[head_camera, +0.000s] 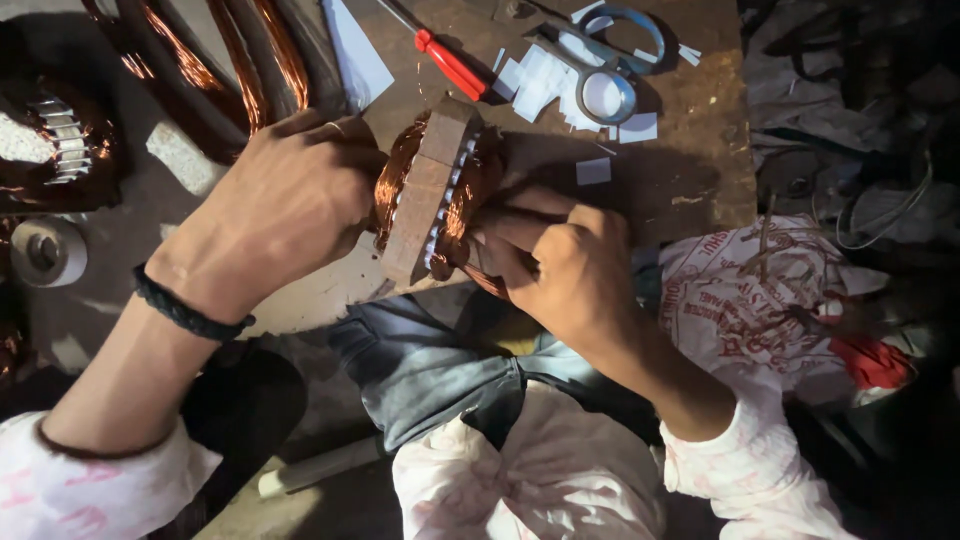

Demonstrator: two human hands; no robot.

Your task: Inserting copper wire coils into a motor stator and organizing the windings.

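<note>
Closest to my view are the white patterned sleeves and a knee in blue-grey cloth, just below the motor core (pixel 432 195) that both hands hold. That core is a stack of brown metal plates with copper wire bundles bulging from each side, held just above the near edge of the surface (pixel 690 150).

I see my left hand (pixel 285 205) wrapped tight around the copper bundle on the core's left side, fingers closed on the wire, a dark braided band on the wrist. My right hand (pixel 560 260) is closed on the bundle on the core's right side, fingertips pressing into the copper.

Beyond the core lies a red-handled screwdriver (pixel 452 64), and to the right of that a pair of scissors (pixel 600 60) among white paper scraps (pixel 540 80). Left of the core, larger copper coils (pixel 200 70) rest on the surface, and farther left sits a roll of tape (pixel 45 250). To the core's right a printed white sack (pixel 740 290) lies off the surface.

As I judge it, the winding is already seated in the core's slots and white liners show between the teeth; shaping or tying the wire ends looks like what remains, though I cannot tell how complete the far side is.
</note>
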